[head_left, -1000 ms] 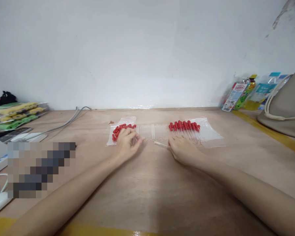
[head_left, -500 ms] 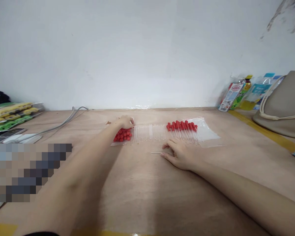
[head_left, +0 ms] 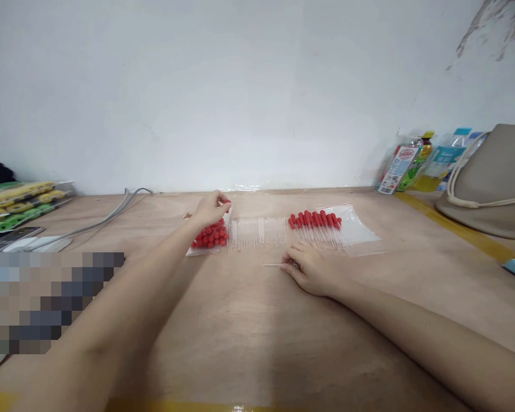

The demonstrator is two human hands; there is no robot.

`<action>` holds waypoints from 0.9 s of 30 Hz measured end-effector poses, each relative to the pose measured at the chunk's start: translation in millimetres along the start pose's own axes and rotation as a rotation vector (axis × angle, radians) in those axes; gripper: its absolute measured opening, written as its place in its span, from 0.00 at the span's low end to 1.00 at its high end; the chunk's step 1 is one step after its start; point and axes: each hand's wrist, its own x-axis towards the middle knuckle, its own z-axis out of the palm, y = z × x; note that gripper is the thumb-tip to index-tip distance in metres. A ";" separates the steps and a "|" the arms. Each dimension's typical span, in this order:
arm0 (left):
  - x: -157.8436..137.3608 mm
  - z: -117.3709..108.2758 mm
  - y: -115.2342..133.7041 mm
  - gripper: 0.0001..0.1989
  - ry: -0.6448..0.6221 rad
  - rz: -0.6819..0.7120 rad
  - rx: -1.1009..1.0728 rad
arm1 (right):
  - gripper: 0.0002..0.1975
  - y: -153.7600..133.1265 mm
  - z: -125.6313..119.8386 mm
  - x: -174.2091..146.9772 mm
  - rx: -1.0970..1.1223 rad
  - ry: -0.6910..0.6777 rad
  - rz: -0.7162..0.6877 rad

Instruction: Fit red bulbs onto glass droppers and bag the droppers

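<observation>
Above a pile of red rubber bulbs (head_left: 212, 236) on a clear plastic bag (head_left: 201, 252), my left hand (head_left: 211, 209) pinches one red rubber bulb (head_left: 227, 205) between thumb and fingers. My right hand (head_left: 305, 266) rests low on the table, closed around a thin glass dropper tube (head_left: 270, 265) whose narrow end points left. Several bare glass tubes (head_left: 257, 232) lie side by side between the hands. Behind my right hand lies a row of glass droppers with red bulbs (head_left: 315, 220) fitted on their ends, partly over another clear bag (head_left: 360, 226).
Bottles and a carton (head_left: 398, 169) stand at the back right beside a grey-brown bag (head_left: 493, 171) with a cord. On the left are packs of yellow and green rolls (head_left: 21, 200), a phone (head_left: 12, 239) and a grey cable (head_left: 107, 216). A white wall (head_left: 257, 103) closes off the back.
My left hand has lifted up and slightly left from the pile, and a red bulb now shows in its fingers. My right hand stays nearly still with the glass tube.
</observation>
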 end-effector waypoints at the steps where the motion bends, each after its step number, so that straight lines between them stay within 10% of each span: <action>1: -10.2 1.3 2.8 0.12 0.045 0.024 -0.059 | 0.04 -0.5 -0.1 0.1 -0.004 0.013 0.012; 4: -47.1 12.2 12.7 0.14 0.112 0.151 -0.545 | 0.05 0.4 1.9 1.1 0.039 0.081 0.064; 9: -101.9 38.3 30.8 0.12 -0.132 0.121 -0.861 | 0.05 8.8 12.5 3.0 0.174 0.195 0.050; 27: -116.5 63.4 32.2 0.13 -0.162 0.193 -0.753 | 0.10 2.8 6.4 0.6 0.056 0.164 -0.065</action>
